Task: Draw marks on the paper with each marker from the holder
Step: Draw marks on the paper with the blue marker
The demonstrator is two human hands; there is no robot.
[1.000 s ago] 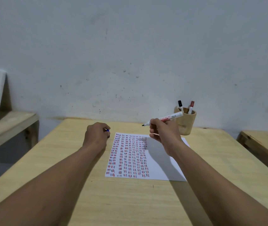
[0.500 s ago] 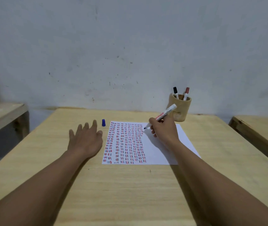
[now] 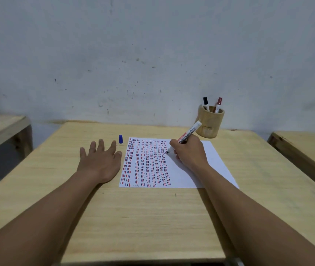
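Observation:
A white paper (image 3: 216, 166) lies on the wooden table (image 3: 152, 217), its left half filled with columns of short red, black and blue marks. My right hand (image 3: 190, 152) grips a white marker (image 3: 188, 135), its dark tip touching the paper at the edge of the marked area. My left hand (image 3: 100, 160) rests flat on the table left of the sheet, fingers spread. A blue cap (image 3: 120, 139) stands just beyond its fingertips. A wooden holder (image 3: 209, 123) at the back right holds a black-capped marker (image 3: 205, 103) and a red-capped marker (image 3: 218, 104).
A grey wall (image 3: 152, 54) rises right behind the table. A lower wooden bench (image 3: 1, 127) stands to the left, and another wooden surface (image 3: 306, 148) to the right, each separated from the table by a gap.
My left hand let go of the blue cap and spread flat on the table. My right hand lowered the marker until its tip reached the paper.

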